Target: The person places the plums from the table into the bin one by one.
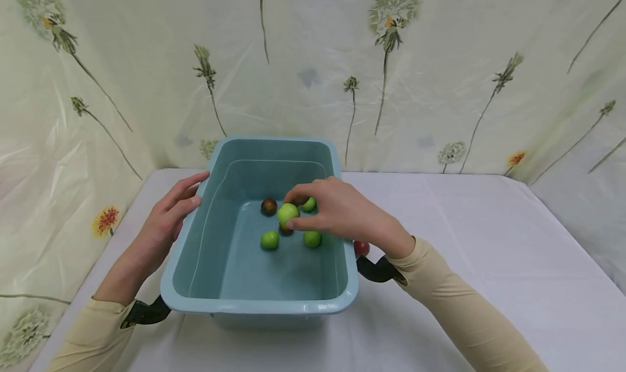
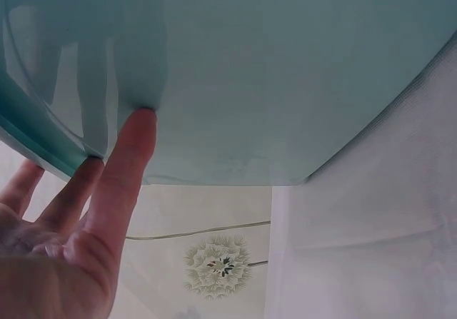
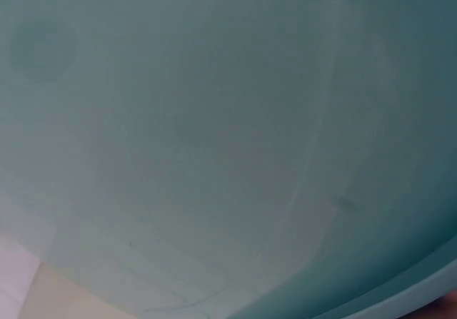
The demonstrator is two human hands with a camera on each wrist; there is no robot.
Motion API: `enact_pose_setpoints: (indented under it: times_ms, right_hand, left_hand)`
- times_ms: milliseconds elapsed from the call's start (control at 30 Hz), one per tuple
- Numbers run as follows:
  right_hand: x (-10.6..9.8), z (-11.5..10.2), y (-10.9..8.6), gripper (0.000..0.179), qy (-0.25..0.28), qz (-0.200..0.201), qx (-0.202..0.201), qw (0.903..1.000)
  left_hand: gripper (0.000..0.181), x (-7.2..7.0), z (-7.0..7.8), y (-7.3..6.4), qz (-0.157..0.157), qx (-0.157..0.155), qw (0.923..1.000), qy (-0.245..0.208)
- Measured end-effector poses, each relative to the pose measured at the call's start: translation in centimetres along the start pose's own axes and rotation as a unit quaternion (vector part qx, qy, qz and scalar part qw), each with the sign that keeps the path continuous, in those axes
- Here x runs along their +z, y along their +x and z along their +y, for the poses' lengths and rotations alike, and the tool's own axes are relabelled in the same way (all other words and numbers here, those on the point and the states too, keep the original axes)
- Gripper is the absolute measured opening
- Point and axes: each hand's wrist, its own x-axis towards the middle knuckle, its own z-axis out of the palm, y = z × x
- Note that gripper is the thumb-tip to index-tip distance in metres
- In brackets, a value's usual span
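A pale blue plastic basin (image 1: 259,306) stands on the table. Over its inside, my right hand (image 1: 342,209) pinches a round green fruit (image 1: 288,214) between thumb and fingers. Below lie more green fruits (image 1: 269,240), including one (image 1: 312,238) near the right wall and another (image 1: 309,204) partly behind the hand. A dark reddish-brown fruit (image 1: 269,207) lies farther back; a second is mostly hidden beneath the held one. At the left side, my left hand (image 1: 163,214) touches the basin's outer wall and rim with extended fingers, its fingertips against the plastic in the left wrist view.
A red round fruit (image 1: 361,248) is on the table just outside the basin's right side, partly covered by the rim and wrist strap. White cloth (image 1: 469,252) covers the table. A dandelion-patterned curtain (image 1: 303,79) hangs behind and at the left.
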Motion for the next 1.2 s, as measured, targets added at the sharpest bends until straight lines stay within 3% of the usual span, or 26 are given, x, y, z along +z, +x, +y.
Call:
enact_pose_setpoints:
  times_ms: [267, 533, 833, 1200]
  right_hand:
    - [0.2, 0.1, 0.0, 0.031, -0.013, 0.012, 0.001, 0.9998]
    - [0.4, 0.2, -0.4, 0.031, 0.009, 0.033, 0.003, 0.9994]
    - [0.7, 0.7, -1.0, 0.026, 0.097, 0.084, -0.048, 0.9906]
    - [0.0, 1.6, -3.4, 0.028, 0.102, 0.168, -0.058, 0.9788]
  left_hand:
    - [0.047, -0.1, -0.2, 0.0, -0.002, 0.007, 1.0, -0.005]
    - [0.047, -0.1, -0.2, 0.0, -0.002, 0.008, 1.0, -0.001]
    - [0.048, 0.0, -0.2, 0.0, -0.004, 0.004, 1.0, -0.003]
    - [0.047, 0.0, -0.1, 0.0, -0.002, 0.009, 0.9999, -0.004]
